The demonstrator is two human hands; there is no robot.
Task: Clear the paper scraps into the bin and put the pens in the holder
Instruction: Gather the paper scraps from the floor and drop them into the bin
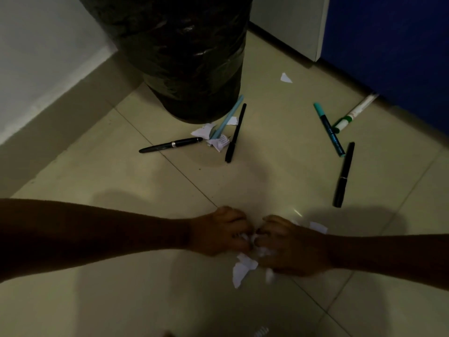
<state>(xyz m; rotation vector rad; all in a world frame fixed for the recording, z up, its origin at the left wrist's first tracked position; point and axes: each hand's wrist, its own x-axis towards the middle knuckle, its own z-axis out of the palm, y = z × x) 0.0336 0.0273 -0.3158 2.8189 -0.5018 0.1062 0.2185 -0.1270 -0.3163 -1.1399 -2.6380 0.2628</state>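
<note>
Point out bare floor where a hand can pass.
Bare tiles lie left of the black fountain pen, toward the wall, and between the black marker and teal marker. It is crowded at the bin base, where paper scraps and pens overlap.

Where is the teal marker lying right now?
In the head view, the teal marker lies on the floor at right, between the green-and-white marker and a black pen.

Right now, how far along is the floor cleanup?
Nothing looks finished. In hand: the left hand and right hand gather white torn paper scraps together. Left: scraps by the black bag-lined bin, one lone white scrap, and six pens, including the black silver-banded pen. No holder shows.
</note>
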